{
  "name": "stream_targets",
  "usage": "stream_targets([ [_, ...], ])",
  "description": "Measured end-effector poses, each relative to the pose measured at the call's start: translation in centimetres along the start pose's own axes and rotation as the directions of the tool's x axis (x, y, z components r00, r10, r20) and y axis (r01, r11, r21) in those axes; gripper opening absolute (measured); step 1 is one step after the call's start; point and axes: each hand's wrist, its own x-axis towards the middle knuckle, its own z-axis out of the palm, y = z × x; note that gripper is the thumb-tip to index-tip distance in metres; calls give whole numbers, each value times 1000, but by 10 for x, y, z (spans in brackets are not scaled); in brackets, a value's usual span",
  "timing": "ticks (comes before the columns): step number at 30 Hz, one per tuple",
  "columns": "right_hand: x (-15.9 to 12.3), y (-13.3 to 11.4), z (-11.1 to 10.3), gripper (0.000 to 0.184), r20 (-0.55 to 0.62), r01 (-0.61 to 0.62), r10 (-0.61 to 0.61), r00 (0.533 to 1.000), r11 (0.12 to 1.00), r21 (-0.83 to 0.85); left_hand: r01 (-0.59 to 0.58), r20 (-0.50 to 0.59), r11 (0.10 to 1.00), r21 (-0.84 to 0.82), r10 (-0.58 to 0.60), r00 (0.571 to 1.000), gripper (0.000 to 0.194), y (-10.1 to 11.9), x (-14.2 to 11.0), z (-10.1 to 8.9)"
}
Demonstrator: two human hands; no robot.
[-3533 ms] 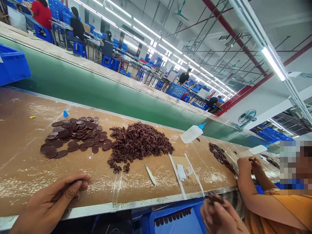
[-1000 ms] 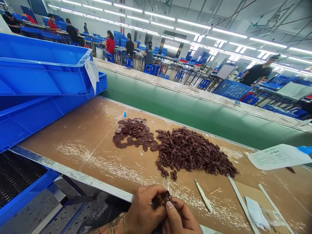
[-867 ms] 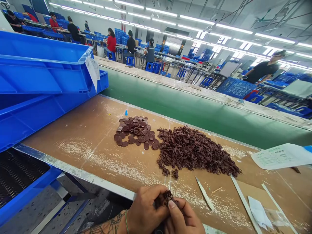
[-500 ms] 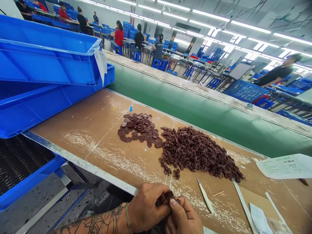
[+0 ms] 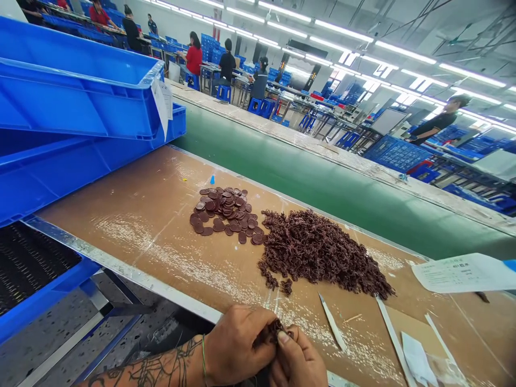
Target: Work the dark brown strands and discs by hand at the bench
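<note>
Brown piece (image 5: 276, 329), largely hidden by fingers, is held up at the near edge of a long table (image 5: 133, 204) with a brown, white-streaked top. Along the table's far side runs a smooth green strip (image 5: 290, 161). At the left end two blue bins (image 5: 80, 110) are stacked askew, a paper label (image 5: 161, 102) hanging from the upper one's corner. Mid-table spreads a heap of dark curly pieces (image 5: 322, 252), and just beside it, to the left, a smaller pile of flat brown discs (image 5: 228, 212). Toward the right lies a white bottle (image 5: 463, 274) with printing on it. Both hands meet in front of the heap: the left hand (image 5: 237, 344), bent inward, pinches the brown piece, and the right hand (image 5: 298, 360) grips it too, thumb pressed on top. Nearby lie a pale pointed blade (image 5: 332, 325) and a thin stick (image 5: 352, 318). Beyond the discs stands a tiny blue cap (image 5: 212, 180), near a yellow scrap (image 5: 184, 179).
</note>
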Motion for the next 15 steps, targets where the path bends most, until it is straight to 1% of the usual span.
stream_targets([
  [5,-1,2,1,51,-33,-7,7,999,1000,15,-16,-5,1000,5,16,1000,10,1,-2,-1],
  [9,2,3,0,54,-27,-25,26,999,999,40,-17,-31,999,35,18,999,17,2,2,-1],
  [12,5,5,0,54,-19,-9,10,1000,999,51,-24,-48,998,66,27,998,18,2,5,-2],
  [15,1,9,5,54,-29,33,-30,999,996,79,-67,-91,996,55,72,993,19,1,-1,-1],
])
